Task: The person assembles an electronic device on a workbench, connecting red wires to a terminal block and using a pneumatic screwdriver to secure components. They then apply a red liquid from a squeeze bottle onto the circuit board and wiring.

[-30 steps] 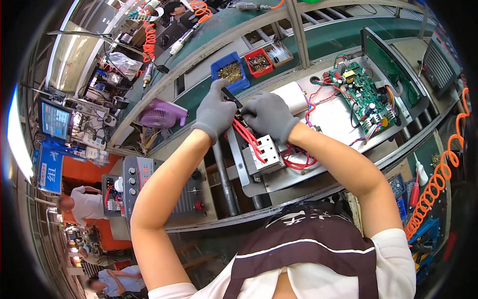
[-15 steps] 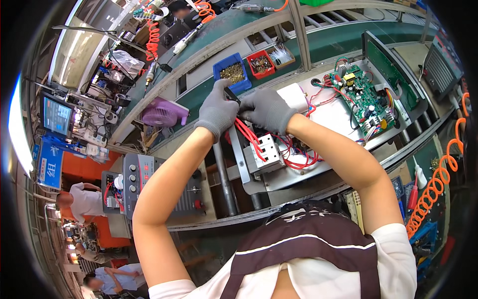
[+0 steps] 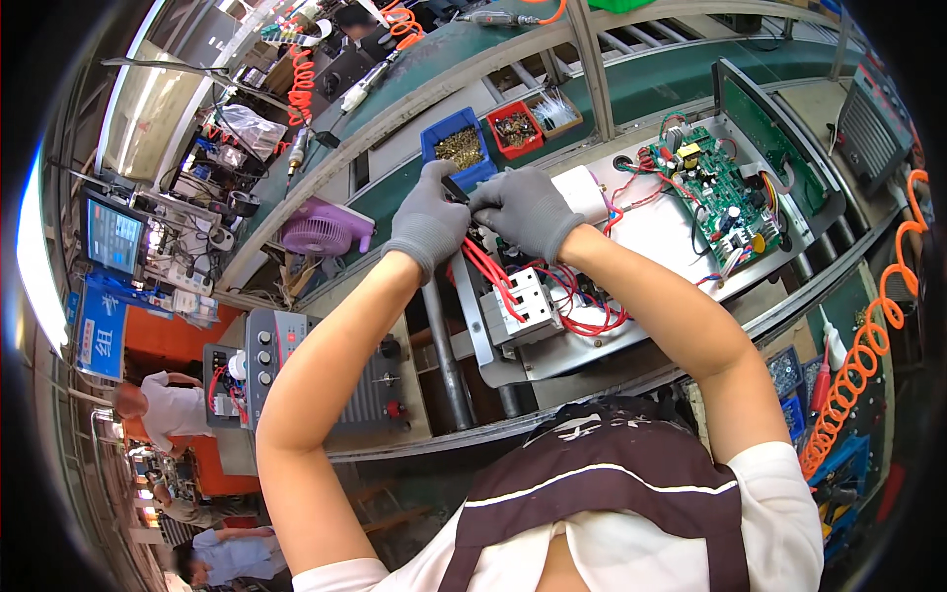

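Both hands wear grey knit gloves and meet at the far left end of a metal chassis (image 3: 631, 264). My left hand (image 3: 426, 225) is closed round a small black part (image 3: 455, 187), whose kind I cannot make out. Right beside it, the fingers of my right hand (image 3: 530, 212) are bent and pressed together at that part; what they grip is hidden. Several red wires (image 3: 483, 264) run from below my left hand into a white circuit breaker (image 3: 525, 308) on the chassis. A green circuit board (image 3: 712, 192) with wires and components sits at the chassis's right.
Beyond my hands stand a blue bin (image 3: 460, 146) of brass-coloured hardware and a red bin (image 3: 514, 128) of small fasteners. A purple fan (image 3: 321, 232) is at the left, above a grey-black machine (image 3: 326, 370). An orange coiled hose (image 3: 868, 345) hangs at right.
My right hand has shifted slightly, and its fingers have moved at the black part. My left hand keeps its hold nearly in place.
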The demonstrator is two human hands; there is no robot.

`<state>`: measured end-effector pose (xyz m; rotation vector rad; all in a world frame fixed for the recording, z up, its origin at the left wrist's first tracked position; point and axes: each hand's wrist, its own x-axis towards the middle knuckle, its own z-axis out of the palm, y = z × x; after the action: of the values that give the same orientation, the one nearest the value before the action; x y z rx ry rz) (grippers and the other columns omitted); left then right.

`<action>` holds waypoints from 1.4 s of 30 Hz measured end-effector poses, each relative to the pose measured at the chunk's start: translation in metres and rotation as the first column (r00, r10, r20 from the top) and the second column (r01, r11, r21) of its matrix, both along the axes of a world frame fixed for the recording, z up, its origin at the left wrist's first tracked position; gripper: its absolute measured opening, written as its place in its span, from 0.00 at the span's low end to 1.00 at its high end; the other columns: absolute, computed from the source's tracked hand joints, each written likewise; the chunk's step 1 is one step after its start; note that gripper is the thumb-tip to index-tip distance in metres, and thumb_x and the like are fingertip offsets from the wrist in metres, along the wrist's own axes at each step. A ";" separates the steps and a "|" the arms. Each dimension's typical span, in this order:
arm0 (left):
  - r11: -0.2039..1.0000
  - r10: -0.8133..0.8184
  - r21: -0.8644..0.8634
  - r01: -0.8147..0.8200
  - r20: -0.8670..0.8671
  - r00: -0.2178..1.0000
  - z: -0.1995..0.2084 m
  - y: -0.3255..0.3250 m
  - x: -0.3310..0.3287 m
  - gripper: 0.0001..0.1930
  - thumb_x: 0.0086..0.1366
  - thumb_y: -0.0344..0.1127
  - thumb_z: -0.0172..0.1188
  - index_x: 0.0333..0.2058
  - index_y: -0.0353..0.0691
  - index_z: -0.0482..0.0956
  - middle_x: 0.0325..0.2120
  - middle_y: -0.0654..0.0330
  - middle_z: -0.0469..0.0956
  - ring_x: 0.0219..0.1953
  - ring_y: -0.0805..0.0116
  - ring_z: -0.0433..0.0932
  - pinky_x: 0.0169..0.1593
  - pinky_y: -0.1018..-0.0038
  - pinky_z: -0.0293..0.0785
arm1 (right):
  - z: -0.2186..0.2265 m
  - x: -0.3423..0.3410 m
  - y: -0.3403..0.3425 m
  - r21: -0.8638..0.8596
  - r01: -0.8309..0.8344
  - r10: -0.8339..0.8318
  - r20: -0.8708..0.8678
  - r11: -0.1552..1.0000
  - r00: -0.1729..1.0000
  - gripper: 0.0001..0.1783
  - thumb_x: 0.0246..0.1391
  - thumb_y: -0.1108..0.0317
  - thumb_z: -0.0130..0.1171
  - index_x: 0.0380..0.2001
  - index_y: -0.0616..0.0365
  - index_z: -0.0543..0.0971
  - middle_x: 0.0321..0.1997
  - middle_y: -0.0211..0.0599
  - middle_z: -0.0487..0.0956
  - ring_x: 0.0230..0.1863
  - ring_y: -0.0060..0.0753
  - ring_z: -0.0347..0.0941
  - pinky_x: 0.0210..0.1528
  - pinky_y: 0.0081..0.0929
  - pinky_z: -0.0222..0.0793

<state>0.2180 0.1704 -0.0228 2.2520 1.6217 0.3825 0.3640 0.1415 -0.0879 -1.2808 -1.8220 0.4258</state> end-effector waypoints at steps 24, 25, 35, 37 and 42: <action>0.996 0.027 -0.085 -0.006 0.248 0.968 -0.015 0.011 -0.007 0.32 0.47 0.26 0.65 0.53 0.37 0.65 0.34 0.52 0.75 0.34 0.66 0.76 0.36 0.73 0.74 | -0.025 -0.009 0.000 -0.049 -0.213 0.208 -0.077 0.976 0.975 0.22 0.46 0.71 0.53 0.46 0.40 0.78 0.37 0.48 0.79 0.38 0.52 0.76 0.42 0.39 0.70; 0.996 0.011 -0.088 0.014 0.285 0.958 -0.016 0.011 -0.005 0.31 0.47 0.23 0.65 0.52 0.34 0.65 0.32 0.53 0.74 0.33 0.68 0.75 0.34 0.74 0.74 | -0.024 -0.005 -0.003 -0.040 -0.268 0.263 -0.090 0.963 0.960 0.24 0.46 0.71 0.52 0.49 0.40 0.76 0.38 0.48 0.79 0.39 0.52 0.75 0.42 0.39 0.70; 0.941 -0.027 -0.281 0.188 0.492 0.870 -0.017 0.034 -0.036 0.32 0.46 0.19 0.44 0.56 0.37 0.62 0.42 0.51 0.71 0.39 0.63 0.75 0.41 0.73 0.75 | -0.011 0.044 -0.130 0.450 0.260 -0.017 -0.476 0.854 0.879 0.15 0.43 0.72 0.54 0.38 0.58 0.77 0.35 0.43 0.77 0.38 0.45 0.74 0.40 0.38 0.69; 0.954 -0.071 -0.246 0.173 0.373 0.925 -0.019 0.058 -0.042 0.33 0.44 0.20 0.44 0.55 0.36 0.65 0.45 0.54 0.71 0.45 0.65 0.73 0.49 0.74 0.71 | -0.026 0.091 -0.201 0.465 0.430 -0.129 -0.549 0.774 0.826 0.13 0.46 0.73 0.56 0.39 0.58 0.77 0.35 0.38 0.78 0.36 0.39 0.74 0.39 0.33 0.71; 0.943 -0.078 -0.267 0.198 0.401 0.913 -0.017 0.057 -0.031 0.33 0.44 0.20 0.45 0.55 0.37 0.65 0.48 0.54 0.70 0.42 0.68 0.73 0.46 0.76 0.71 | -0.161 0.209 -0.395 -0.235 0.929 -0.912 0.232 0.285 0.338 0.11 0.49 0.59 0.57 0.33 0.53 0.78 0.33 0.45 0.78 0.35 0.48 0.75 0.38 0.39 0.70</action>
<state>0.1870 0.2274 -0.0402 1.9010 1.2155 0.4702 0.5730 -0.2540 -0.2484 -2.3570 -0.7107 -0.0001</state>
